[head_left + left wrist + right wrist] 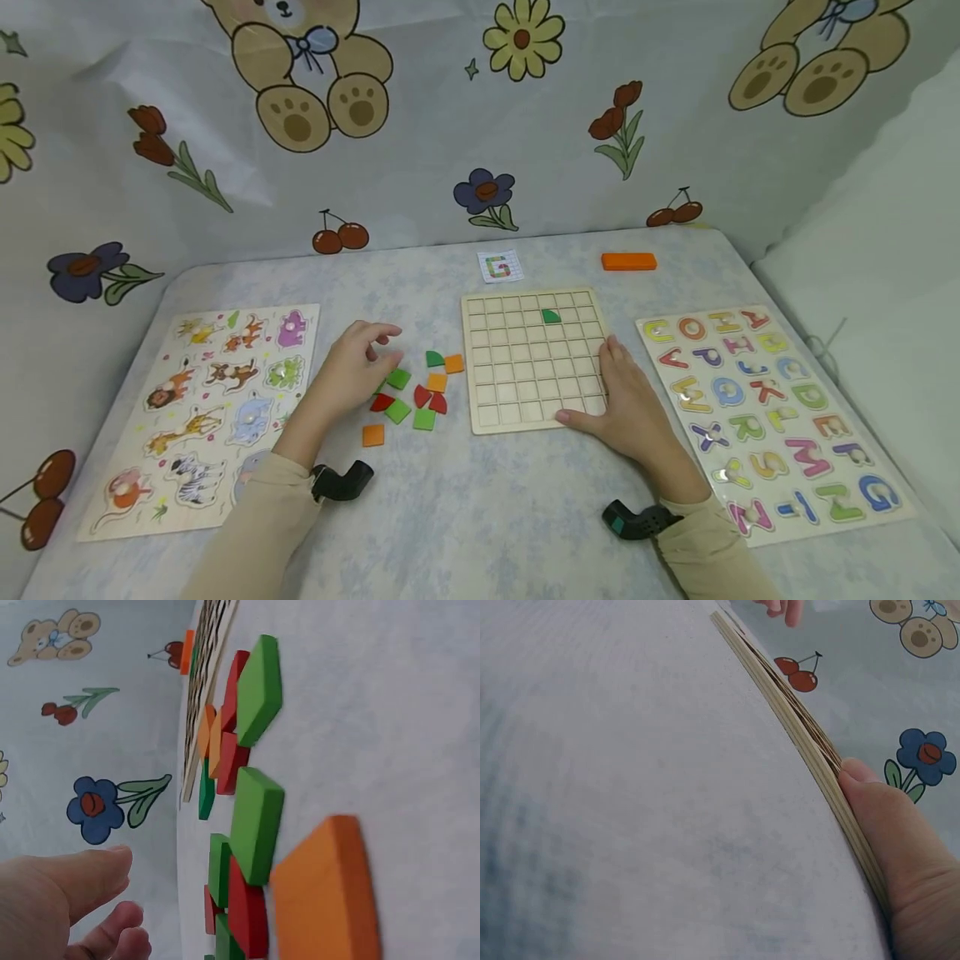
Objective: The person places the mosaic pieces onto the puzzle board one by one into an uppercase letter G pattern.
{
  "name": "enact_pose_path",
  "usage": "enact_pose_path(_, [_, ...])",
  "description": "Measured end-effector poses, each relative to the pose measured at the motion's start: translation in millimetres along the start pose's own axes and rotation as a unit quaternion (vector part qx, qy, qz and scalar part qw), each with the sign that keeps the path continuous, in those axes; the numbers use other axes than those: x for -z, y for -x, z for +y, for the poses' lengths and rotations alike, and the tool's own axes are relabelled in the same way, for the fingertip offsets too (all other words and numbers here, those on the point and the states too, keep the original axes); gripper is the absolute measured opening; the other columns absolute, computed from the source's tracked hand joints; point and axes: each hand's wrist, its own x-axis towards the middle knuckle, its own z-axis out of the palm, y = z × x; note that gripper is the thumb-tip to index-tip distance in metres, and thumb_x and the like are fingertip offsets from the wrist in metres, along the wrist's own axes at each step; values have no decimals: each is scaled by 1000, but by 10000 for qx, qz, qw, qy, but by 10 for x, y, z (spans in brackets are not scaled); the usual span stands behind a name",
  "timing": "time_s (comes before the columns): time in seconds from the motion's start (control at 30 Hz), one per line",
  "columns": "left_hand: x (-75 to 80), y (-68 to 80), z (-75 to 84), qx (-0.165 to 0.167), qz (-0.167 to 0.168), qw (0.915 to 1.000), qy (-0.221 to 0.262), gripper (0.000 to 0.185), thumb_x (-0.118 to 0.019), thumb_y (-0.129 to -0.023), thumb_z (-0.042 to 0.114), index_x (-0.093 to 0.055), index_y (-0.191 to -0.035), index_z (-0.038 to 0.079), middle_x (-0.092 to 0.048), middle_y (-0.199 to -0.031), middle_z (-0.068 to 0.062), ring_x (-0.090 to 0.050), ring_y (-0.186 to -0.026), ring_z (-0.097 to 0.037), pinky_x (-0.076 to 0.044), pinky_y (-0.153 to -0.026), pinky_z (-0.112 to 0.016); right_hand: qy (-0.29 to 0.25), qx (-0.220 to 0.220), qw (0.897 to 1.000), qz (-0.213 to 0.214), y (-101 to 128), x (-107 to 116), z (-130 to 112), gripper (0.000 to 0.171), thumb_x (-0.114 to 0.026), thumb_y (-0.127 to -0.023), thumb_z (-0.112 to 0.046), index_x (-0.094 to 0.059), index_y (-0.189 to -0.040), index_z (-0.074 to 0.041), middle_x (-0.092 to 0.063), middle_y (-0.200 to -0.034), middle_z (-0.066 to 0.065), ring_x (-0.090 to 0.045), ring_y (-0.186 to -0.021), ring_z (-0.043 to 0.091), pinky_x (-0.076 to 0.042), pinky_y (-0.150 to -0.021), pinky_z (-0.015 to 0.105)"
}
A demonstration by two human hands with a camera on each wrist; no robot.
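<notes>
A pale wooden grid board (pixel 517 367) lies mid-table, with one green quarter-circle piece (pixel 551 316) in an upper cell. My right hand (pixel 630 408) rests against its lower right corner, fingers straight along the side and thumb (pixel 877 817) at the near edge. To the board's left my left hand (pixel 352 367) hovers beside loose pieces, its fingers loosely bent and holding nothing. Among these pieces are green squares (pixel 423 418), red quarter-circles (pixel 382 402), orange squares (pixel 372 435) and another green quarter-circle (pixel 434 358). The left hand partly covers one green piece in the head view.
Behind the board lies a small card (pixel 500 267) with a coloured G pattern, and an orange block (pixel 628 262) sits farther right. An animal puzzle board (pixel 168 350) lies at the left, a letter puzzle board (pixel 675 396) at the right. A patterned cloth (pixel 420 167) hangs behind the table.
</notes>
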Motion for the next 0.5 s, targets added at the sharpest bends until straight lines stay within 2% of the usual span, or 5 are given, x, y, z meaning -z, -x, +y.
enact_pose_path(0.17, [-103,21,45,-164,-156,9997,9,42,-66,-96,27,-58,-136,13,-55,-125,-10,-53,-102,-26,-50,-87,-41,15,-17,10000,82,1,-3,0,133,-72,-71,-74,-5,-157,3,0,-167,18,-10,-153,42,-18,-120,59])
enact_pose_path(0.23, [-163,3,86,-221,-218,9995,-27,43,-67,-96,28,-59,-135,13,-55,-125,-9,-53,-101,-26,-50,-87,-42,18,-15,10000,97,3,-6,-2,134,-72,-71,-74,-5,-157,3,-1,-166,19,-11,-152,43,-18,-120,59])
enact_pose_path(0.37, [-295,-60,161,-352,-378,9982,-294,45,-69,-94,30,-60,-135,12,-56,-125,-7,-52,-105,-26,-49,-89,-42,20,-9,9999,105,14,-1,-21,134,-72,-71,-74,-5,-157,3,-1,-166,20,-11,-152,43,-18,-119,60])
enact_pose_path(0.5, [-400,-123,229,-466,-461,9961,-585,47,-70,-92,30,-62,-134,10,-58,-128,-8,-51,-118,-29,-48,-98,-45,15,1,9999,113,13,3,-29,134,-73,-71,-73,-6,-156,4,-2,-166,21,-11,-152,43,-18,-119,60])
